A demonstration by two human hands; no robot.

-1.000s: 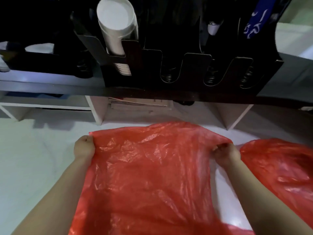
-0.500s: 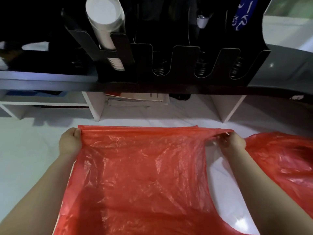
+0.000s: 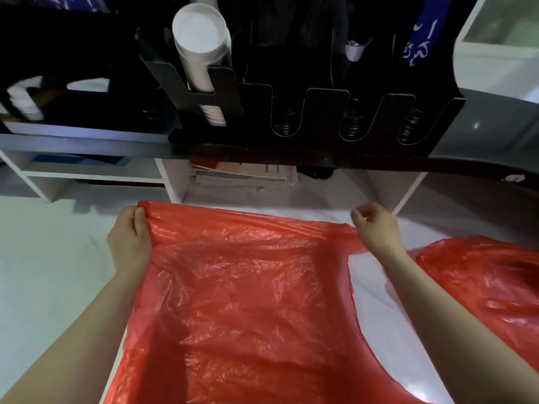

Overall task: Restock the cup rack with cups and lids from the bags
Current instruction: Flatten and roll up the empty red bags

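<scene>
Both extended forward, left hand (image 3: pixel 129 243) gripping red bag (image 3: pixel 248 287), right hand (image 3: pixel 377 228) fingers curled

We see our left hand (image 3: pixel 128 243) and right hand (image 3: pixel 377 228) bare, with our left forearm (image 3: pixel 73 330) and right forearm (image 3: pixel 455 325) uncovered down to the view's lower edge.

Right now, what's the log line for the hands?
left hand: grips middle red plastic bag corner | right hand: at other corner, grip unclear | black cup rack: one white cup stack
</scene>
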